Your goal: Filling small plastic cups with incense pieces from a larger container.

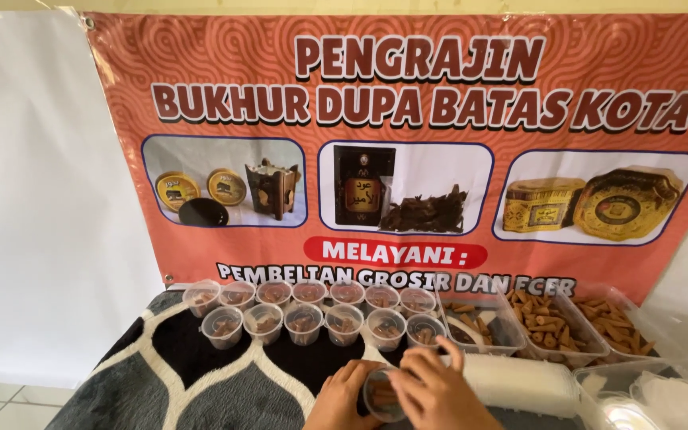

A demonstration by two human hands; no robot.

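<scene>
My left hand [342,398] and my right hand [439,392] meet at the bottom centre over a small clear plastic cup [381,396] with brown incense cones inside. The left hand grips the cup's side, and the right hand's fingers rest on its rim and cover part of it. Just beyond the hands stand two rows of several similar small cups [304,322], each with brown cones in it, on a dark carpet with white curved lines [201,374].
Clear rectangular trays of loose brown cones [549,322] sit at the right by the wall. A white roll [519,381] lies beside my right hand, and clear lids [662,398] are stacked at bottom right. An orange printed banner [201,64] hangs on the wall behind.
</scene>
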